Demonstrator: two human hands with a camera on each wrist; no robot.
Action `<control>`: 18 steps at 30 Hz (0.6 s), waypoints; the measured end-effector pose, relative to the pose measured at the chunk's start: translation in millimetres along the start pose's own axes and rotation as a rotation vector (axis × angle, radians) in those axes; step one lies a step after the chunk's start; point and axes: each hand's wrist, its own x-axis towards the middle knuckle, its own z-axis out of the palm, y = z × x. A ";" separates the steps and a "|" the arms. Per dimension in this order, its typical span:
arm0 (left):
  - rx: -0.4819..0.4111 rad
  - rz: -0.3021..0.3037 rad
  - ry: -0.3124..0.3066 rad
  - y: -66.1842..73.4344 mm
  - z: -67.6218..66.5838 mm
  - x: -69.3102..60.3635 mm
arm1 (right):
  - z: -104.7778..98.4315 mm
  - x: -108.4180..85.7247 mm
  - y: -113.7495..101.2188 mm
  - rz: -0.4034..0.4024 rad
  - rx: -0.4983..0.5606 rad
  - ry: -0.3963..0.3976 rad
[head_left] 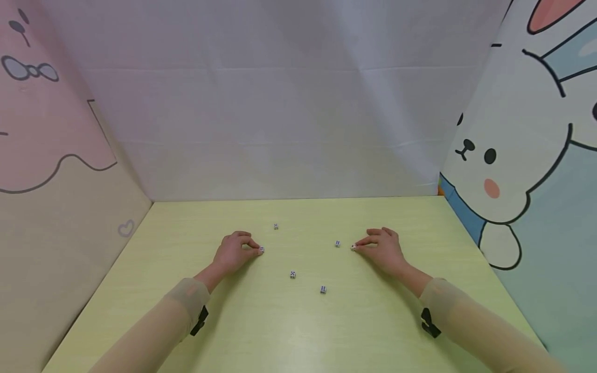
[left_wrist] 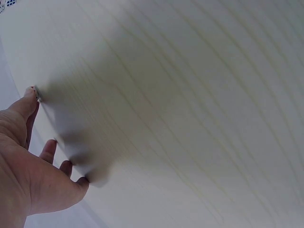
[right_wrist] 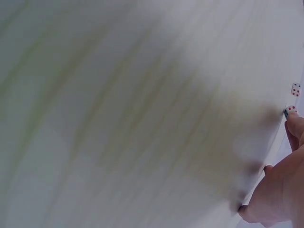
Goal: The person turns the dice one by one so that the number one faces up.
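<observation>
My left hand (head_left: 237,252) pinches a small white die (head_left: 261,249) between thumb and index finger at the table's left middle; the left wrist view shows this die (left_wrist: 36,94) at the fingertips. On the right, my other hand (head_left: 383,250) pinches a second die (head_left: 353,247), whose dotted faces show in the right wrist view (right_wrist: 291,111). Just left of that one lies a loose die (head_left: 338,243), apart from the fingers. Between the hands rest more dice: one (head_left: 276,226) farther back, one (head_left: 293,274) nearer, and one (head_left: 323,289) nearest to me.
The pale yellow table (head_left: 252,331) meets a whitish cloth wall (head_left: 289,129) at its back edge. Printed cartoon panels stand along the left side (head_left: 60,233) and the right side (head_left: 550,228).
</observation>
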 end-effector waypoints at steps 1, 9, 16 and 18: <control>-0.001 0.004 0.002 0.2 -0.1 0.0 | -0.5 -0.3 -0.2 -0.006 -0.002 0.000; -0.007 0.026 0.012 0.8 -0.1 -1.5 | -4.2 -3.5 -0.2 -0.052 -0.023 0.007; -0.007 0.011 0.003 1.1 0.4 -0.7 | -4.6 -4.4 3.5 -0.051 -0.024 -0.004; -0.006 0.012 0.003 1.0 0.5 -0.4 | -4.5 -4.3 4.5 -0.046 -0.028 -0.006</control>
